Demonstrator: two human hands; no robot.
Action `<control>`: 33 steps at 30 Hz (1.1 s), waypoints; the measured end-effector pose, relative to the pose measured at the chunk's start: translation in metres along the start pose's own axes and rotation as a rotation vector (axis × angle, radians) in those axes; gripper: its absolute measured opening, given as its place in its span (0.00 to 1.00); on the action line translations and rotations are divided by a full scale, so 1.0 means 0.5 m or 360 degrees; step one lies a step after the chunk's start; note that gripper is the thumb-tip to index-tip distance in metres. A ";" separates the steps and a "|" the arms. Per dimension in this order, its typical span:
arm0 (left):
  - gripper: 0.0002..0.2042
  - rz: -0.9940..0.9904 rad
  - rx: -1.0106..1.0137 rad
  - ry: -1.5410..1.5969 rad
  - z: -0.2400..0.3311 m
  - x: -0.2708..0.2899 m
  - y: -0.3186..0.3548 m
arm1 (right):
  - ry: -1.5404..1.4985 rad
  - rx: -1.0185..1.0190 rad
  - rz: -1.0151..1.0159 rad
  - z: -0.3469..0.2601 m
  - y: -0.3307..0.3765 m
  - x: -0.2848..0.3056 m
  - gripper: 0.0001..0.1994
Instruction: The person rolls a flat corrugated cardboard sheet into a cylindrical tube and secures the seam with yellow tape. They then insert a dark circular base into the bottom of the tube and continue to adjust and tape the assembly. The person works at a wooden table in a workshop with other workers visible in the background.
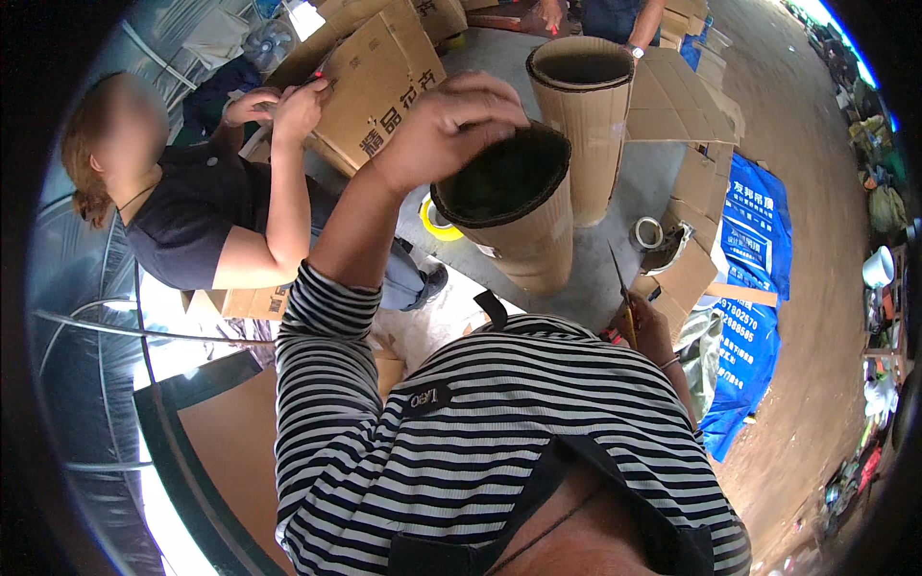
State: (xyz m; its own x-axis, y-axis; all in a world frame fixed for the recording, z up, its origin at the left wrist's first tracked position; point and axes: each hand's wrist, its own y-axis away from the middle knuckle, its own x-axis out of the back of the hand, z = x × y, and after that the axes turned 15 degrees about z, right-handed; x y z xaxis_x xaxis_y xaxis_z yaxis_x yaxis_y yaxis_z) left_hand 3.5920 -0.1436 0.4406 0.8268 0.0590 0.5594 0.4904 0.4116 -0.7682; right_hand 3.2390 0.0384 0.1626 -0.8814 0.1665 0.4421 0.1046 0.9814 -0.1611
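A tapered brown cardboard tube (523, 235) stands on the grey table in front of me, its dark open top facing up. Over the far left part of its rim bends my left hand (451, 130), fingers curled and seemingly gripping the edge; the fingertips are partly hidden. Low on the right, close to my body, my right hand (651, 331) is closed round a knife-like tool (622, 283) with a long thin dark blade and a yellow-orange handle. Its blade points up and away from me. A second, taller cardboard tube (586, 125) stands just behind the first.
On the left a co-worker (211, 202) handles a large cardboard box (379, 91); another person's arm (645, 29) shows at the far side. Yellow tape (437, 219) and a pale tape roll (647, 232) lie on the table (461, 264). Cardboard pieces and a blue printed sheet (754, 288) are rightward.
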 end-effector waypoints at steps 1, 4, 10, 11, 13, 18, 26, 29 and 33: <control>0.13 -0.0121 -0.0251 -0.0138 0.019 0.001 -0.013 | 0.0014 0.0002 0.0013 0.017 0.003 0.002 0.24; 0.14 -0.0316 -0.0230 -0.0384 0.073 -0.009 -0.017 | 0.0048 0.0008 0.0021 -0.017 -0.015 0.017 0.24; 0.15 -0.0489 -0.0178 -0.0685 0.082 -0.035 -0.019 | 0.0221 -0.0087 -0.0128 -0.018 -0.016 0.012 0.23; 0.15 -0.0496 -0.0153 -0.0696 0.081 -0.039 -0.018 | 0.0180 -0.0108 -0.0142 -0.031 -0.017 0.013 0.24; 0.15 -0.0517 -0.0075 -0.0694 0.083 -0.040 -0.022 | 0.0099 -0.0148 -0.0171 -0.051 -0.019 0.013 0.25; 0.14 -0.0588 0.0259 -0.0631 0.086 -0.052 -0.004 | 0.0165 -0.0075 -0.0181 -0.023 -0.020 0.005 0.25; 0.10 -0.0382 0.0461 -0.0880 0.113 -0.040 0.024 | 0.0304 -0.0173 -0.0219 0.047 -0.019 -0.031 0.26; 0.07 -0.0157 0.0496 -0.0916 0.138 -0.041 0.026 | 0.0580 -0.0082 -0.0296 0.086 -0.038 -0.085 0.20; 0.07 0.0150 0.0398 -0.0986 0.151 -0.041 0.044 | 0.0833 -0.0111 -0.0488 0.110 -0.083 -0.132 0.18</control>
State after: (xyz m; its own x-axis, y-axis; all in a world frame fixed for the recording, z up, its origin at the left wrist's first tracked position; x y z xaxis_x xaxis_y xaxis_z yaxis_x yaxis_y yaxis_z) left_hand 3.5652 -0.0671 0.4359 0.5156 0.5849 0.6262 0.2839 0.5729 -0.7689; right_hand 3.2676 -0.0189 0.0915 -0.5347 -0.1172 0.8369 -0.0728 0.9930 0.0925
